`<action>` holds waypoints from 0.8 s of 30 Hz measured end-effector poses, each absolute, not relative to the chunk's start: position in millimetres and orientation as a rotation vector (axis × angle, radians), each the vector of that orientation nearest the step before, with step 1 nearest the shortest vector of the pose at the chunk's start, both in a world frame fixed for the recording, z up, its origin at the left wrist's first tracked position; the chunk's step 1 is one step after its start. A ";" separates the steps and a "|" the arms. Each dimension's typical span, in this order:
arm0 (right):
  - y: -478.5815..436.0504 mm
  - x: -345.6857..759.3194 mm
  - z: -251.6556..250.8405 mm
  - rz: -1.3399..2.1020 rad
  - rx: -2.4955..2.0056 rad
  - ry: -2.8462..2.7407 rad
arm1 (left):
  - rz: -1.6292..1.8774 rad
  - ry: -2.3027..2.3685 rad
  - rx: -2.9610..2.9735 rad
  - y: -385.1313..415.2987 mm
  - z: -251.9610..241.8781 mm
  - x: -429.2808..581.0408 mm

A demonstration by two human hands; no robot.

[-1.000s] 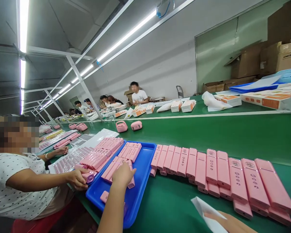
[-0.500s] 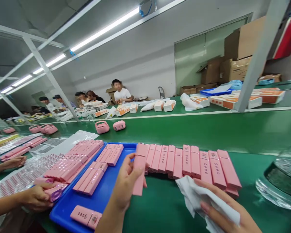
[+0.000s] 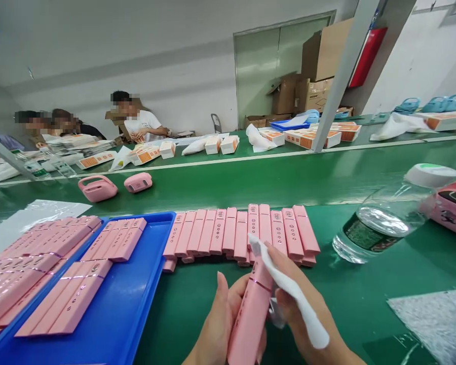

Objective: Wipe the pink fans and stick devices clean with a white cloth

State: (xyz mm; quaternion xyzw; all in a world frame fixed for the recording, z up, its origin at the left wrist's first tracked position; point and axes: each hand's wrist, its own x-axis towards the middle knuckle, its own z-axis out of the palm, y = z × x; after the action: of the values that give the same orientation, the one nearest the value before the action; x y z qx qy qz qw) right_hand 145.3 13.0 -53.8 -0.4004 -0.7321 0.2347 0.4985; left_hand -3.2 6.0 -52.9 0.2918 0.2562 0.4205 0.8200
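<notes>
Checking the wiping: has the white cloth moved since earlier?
Yes. The white cloth rose from below the row of pink units; its tip now overlaps it, against the held unit.

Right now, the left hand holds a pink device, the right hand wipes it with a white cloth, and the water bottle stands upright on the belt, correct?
Not quite: the water bottle lies on its side, not upright, as the head view shows. The rest holds: the left hand holds the pink device and the right hand presses the white cloth to it.
</notes>
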 end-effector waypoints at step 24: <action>-2.8 143.9 -46.5 0.785 -0.963 -1.407 | 0.876 0.358 0.610 -6.3 -34.1 -11.2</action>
State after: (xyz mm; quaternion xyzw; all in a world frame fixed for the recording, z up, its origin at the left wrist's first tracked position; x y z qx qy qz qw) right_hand 143.9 -2.8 -46.5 -0.4138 -0.6046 0.3375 0.5911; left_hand -11.2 -6.3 -34.1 0.2889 0.1699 0.4153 0.8457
